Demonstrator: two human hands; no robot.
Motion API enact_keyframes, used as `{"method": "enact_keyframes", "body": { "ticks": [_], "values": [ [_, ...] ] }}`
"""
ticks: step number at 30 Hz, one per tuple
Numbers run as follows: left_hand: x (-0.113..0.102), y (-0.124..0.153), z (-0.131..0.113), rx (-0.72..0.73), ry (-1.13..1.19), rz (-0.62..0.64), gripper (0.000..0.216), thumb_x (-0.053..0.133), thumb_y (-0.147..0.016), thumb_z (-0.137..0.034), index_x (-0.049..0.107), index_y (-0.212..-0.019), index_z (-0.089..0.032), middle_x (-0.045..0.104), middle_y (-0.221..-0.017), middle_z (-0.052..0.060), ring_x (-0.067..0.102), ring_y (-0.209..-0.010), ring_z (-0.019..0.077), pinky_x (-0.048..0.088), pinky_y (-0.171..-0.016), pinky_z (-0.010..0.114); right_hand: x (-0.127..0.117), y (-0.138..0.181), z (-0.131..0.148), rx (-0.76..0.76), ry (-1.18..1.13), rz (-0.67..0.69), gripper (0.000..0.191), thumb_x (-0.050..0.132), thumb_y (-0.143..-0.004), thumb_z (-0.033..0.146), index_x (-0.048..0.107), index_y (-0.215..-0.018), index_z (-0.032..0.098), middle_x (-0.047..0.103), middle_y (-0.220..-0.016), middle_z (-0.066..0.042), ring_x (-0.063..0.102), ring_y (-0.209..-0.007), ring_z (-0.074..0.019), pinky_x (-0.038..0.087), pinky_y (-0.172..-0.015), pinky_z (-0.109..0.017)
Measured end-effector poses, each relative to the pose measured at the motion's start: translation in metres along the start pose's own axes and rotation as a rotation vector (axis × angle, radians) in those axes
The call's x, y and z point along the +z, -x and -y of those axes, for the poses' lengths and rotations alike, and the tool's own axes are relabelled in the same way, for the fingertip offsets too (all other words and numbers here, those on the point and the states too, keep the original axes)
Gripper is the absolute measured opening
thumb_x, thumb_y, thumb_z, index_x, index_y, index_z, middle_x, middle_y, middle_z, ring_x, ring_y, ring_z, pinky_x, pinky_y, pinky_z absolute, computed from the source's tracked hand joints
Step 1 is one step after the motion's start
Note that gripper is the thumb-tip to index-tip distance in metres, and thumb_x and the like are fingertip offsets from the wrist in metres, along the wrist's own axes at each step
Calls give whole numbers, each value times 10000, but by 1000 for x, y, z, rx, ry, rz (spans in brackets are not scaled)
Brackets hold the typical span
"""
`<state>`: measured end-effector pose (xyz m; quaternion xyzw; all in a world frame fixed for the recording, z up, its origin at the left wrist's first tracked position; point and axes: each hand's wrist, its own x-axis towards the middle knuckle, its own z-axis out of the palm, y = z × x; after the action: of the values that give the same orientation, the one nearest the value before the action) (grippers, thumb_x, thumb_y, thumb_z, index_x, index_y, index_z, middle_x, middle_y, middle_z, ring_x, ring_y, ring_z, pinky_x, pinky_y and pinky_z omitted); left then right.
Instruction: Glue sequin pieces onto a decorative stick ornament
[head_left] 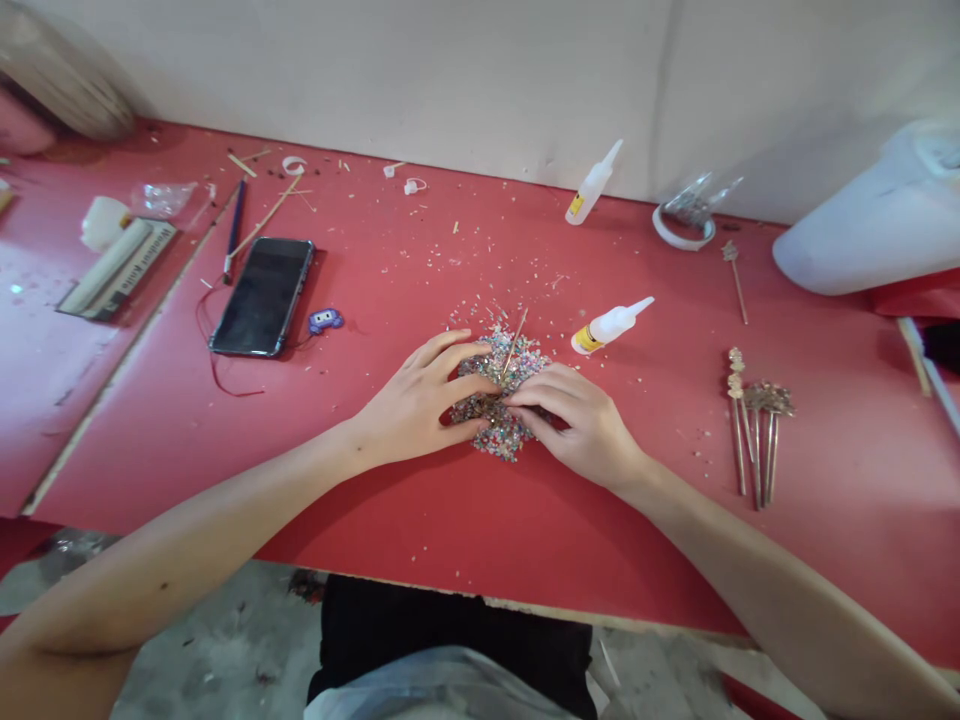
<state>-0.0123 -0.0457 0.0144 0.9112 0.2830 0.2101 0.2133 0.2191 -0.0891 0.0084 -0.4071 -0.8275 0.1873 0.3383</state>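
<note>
While the left hand [416,400] and right hand [577,420] press loosely curled fingers into a heap of beads [521,365] at mid-table, whether either pinches anything cannot be told. A careless sweep could scatter the beads or knock the thin stick [515,340] resting on them. The chip-littered red table [450,520] carries a glue bottle [609,325] and phone [262,295], backed by a pale wall [450,70]

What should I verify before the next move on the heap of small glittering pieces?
1. The left hand and the right hand rest on the heap of small multicoloured glittering pieces: ok.
2. The thin wooden stick lies on the heap: ok.
3. The white glue bottle with yellow label lies beside the heap: ok.
4. Its nozzle is closed: cannot tell.
5. The red table is free of scattered bits: not ok.
</note>
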Motion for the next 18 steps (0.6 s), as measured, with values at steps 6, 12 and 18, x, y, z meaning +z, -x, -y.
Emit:
{"method": "enact_keyframes", "body": {
  "ticks": [6, 12, 18],
  "values": [
    [0, 0, 0, 2, -23, 11, 253, 615, -889, -336, 628, -1119, -231, 463, -1417, 81, 292, -1413, 293, 308, -1168, 516, -1, 0, 1, -5, 5, 4, 124, 581, -895, 131, 660, -939, 215, 687, -846, -44, 598, -802, -184, 505, -755, -355],
    [0, 0, 0, -3, 1, 5, 247, 625, -882, -322, 627, -1114, -235, 468, -1414, 82, 296, -1408, 295, 311, -1159, 535, -1, 0, 0, -4, 6, 11, 122, 576, -898, 134, 656, -944, 213, 686, -847, -46, 590, -796, -184, 501, -752, -358],
    [-1, 0, -1, 3, -49, 19, 248, 596, -902, -349, 629, -1118, -231, 461, -1418, 77, 293, -1414, 288, 317, -1166, 509, -1, 0, 1, -10, 7, 10, 115, 580, -896, 131, 656, -941, 205, 687, -846, -50, 589, -797, -184, 498, -743, -351]
  ]
}}
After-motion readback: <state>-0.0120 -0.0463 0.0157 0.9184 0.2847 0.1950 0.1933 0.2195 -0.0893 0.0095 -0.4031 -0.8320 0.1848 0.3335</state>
